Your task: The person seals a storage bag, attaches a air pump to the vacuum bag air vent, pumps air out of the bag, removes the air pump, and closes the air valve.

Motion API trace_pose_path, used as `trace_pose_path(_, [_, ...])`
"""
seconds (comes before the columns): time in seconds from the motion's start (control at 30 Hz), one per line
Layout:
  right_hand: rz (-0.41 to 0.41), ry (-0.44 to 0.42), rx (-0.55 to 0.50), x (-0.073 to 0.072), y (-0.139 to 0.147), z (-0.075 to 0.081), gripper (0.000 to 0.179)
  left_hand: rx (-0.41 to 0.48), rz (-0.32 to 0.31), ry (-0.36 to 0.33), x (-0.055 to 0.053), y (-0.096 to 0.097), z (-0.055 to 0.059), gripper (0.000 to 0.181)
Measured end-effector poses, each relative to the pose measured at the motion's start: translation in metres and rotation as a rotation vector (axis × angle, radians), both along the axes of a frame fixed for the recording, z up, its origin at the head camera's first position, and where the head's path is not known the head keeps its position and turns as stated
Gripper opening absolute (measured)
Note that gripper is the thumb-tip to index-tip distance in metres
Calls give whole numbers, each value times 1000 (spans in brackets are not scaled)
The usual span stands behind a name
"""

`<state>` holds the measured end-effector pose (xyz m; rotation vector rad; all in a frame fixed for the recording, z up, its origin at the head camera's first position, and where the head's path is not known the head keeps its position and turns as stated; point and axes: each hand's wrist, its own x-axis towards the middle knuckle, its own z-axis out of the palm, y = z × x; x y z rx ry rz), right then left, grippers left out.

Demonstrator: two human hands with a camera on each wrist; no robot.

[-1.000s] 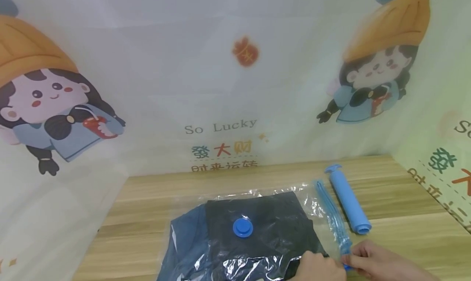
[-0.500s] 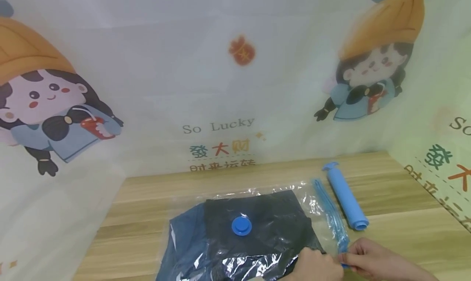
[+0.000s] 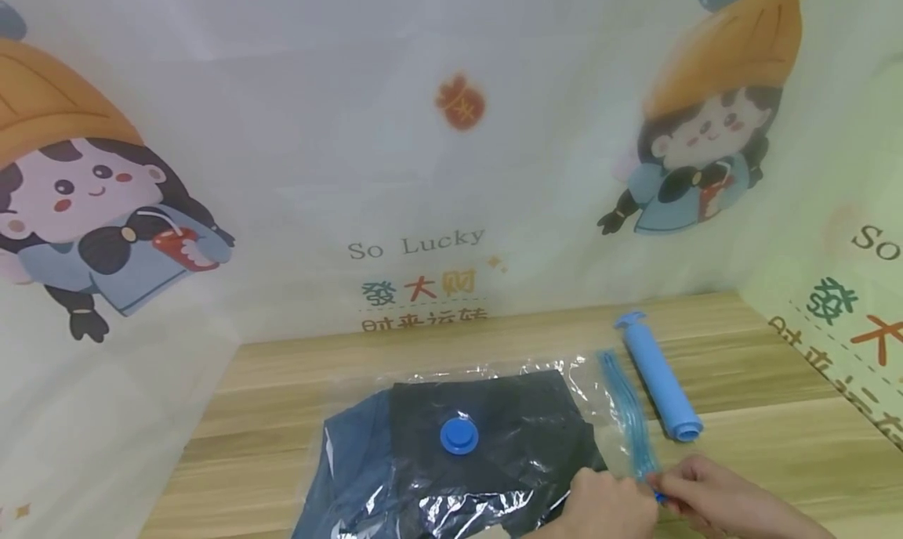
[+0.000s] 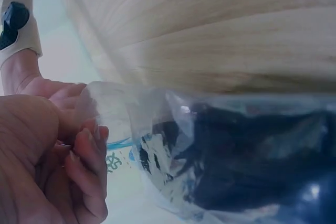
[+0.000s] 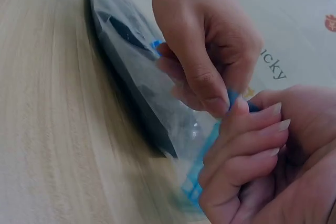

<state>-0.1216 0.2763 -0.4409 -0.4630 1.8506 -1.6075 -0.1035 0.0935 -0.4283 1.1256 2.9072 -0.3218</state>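
A clear vacuum storage bag (image 3: 458, 370) lies on the table with dark folded clothing (image 3: 494, 461) inside and a round blue valve (image 3: 459, 435) on top. Its blue zip seal (image 3: 628, 406) runs down the right side. My left hand (image 3: 610, 506) grips the bag's edge at the near end of the seal, fingers curled. Close beside it, my right hand (image 3: 712, 492) pinches a small blue zip slider (image 3: 659, 497) on the seal. In the right wrist view, the slider (image 5: 232, 98) sits between both hands' fingertips, partly hidden by them.
A blue hand pump (image 3: 659, 382) lies on the wooden table (image 3: 233, 414), just right of the seal. A printed cloth (image 3: 317, 132) with cartoon figures hangs behind the table and along its sides.
Both hands have risen slightly with the near end of the seal, which now looks narrower and more drawn together. The head view has shifted a little; bag and pump stay put.
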Motion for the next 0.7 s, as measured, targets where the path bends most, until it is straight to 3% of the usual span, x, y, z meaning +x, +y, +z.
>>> trace_pose_path(0.1, [59,-57,-62,1,2,-4,44,-16,-9,-53,0,-2,-3,21])
trace_pose_path(0.27, [113,-82,-142,1,0,-10,46,-20,6,-52,0,-5,-8,15])
trace_pose_path(0.43, [85,-117,-122,2,0,-9,49,3,58,-37,-2,-8,-10,20])
trace_pose_path(0.57, [77,-93,-101,0,-4,-10,47,4,86,-1,-4,-8,-12,20])
trace_pose_path(0.7, [68,-66,-95,-2,-9,-13,45,-24,41,34,-7,-9,-12,31])
